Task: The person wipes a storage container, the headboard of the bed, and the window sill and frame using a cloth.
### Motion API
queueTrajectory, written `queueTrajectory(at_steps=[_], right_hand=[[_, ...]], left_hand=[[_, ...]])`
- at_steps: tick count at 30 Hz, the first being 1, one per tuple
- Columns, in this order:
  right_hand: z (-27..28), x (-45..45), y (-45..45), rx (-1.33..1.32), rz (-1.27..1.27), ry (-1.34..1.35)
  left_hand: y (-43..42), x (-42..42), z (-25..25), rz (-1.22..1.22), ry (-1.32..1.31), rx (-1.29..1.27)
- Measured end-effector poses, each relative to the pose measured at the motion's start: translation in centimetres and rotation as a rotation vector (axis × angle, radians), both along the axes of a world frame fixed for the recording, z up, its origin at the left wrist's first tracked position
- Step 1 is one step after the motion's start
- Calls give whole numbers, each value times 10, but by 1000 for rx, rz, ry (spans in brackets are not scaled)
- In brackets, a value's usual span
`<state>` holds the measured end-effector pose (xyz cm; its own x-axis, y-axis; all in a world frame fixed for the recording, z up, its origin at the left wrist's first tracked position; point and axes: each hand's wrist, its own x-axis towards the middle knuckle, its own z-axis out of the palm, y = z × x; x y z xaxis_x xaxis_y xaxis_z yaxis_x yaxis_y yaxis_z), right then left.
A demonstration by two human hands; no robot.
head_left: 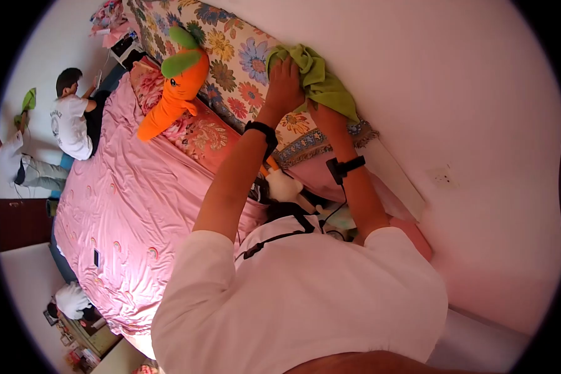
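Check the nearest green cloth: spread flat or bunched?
Bunched: the green cloth gathers in loose creases at the left hand, smoother toward its lower end.

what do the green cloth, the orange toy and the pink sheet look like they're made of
Green cloth: soft, matte fabric, perhaps towelling, judging by its loose folds. Orange toy: probably matte plush, given its rounded, stuffed shape. Pink sheet: thin fabric, possibly cotton, slightly glossy along its wrinkles.

The cloth (324, 84) is green, the fringed cover (230, 68) multicoloured floral, the sheet (124, 187) rainbow-printed pink, the plush (179, 88) orange-and-green.
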<state>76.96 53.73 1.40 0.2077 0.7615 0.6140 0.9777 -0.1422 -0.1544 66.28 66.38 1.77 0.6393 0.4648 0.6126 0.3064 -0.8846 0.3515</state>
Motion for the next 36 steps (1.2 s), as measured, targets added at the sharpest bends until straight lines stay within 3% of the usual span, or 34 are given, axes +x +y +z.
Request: queueTrajectory(at_steps=[2, 5, 8, 11, 13, 16, 20, 22, 26, 28, 30, 32, 33, 35, 36], right_hand=[[-10, -1, -21, -29, 26, -47], [-17, 4, -25, -58, 42, 85], [-1, -2, -24, 0, 51, -18], [17, 1, -18, -112, 105, 87], [16, 2, -16, -337, 46, 138], [33, -1, -1, -559, -31, 284], [58, -10, 18, -515, 87, 291], [77, -21, 42, -634, 130, 434], [41, -10, 116, -443, 255, 352], [53, -21, 149, -505, 216, 89], [28, -11, 194, -75, 385, -23], [18, -10, 231, -83, 399, -21], [23, -16, 233, -77, 376, 22], [47, -27, 240, -533, 185, 68], [44, -30, 242, -517, 175, 122]], left_hand=[[-26, -6, -6, -20, -44, -65], [-54, -12, -19, -40, -89, -53], [-45, -7, -17, -73, -225, -125], [-34, 6, -15, 25, -287, -209], [-28, 2, 2, 61, -272, -393], [9, 8, 24, 86, -349, -424], [75, 9, 39, 118, -523, -323], [104, 2, 41, 188, -344, -263], [136, -12, 53, 255, -480, -152], [167, -13, 48, 389, -562, -129], [205, -16, 43, 389, -466, -146], [210, -20, 38, 376, -339, -181], [210, -24, 49, 277, -414, -197], [214, -23, 56, 152, -434, -199], [215, -19, 55, 130, -428, -190]])
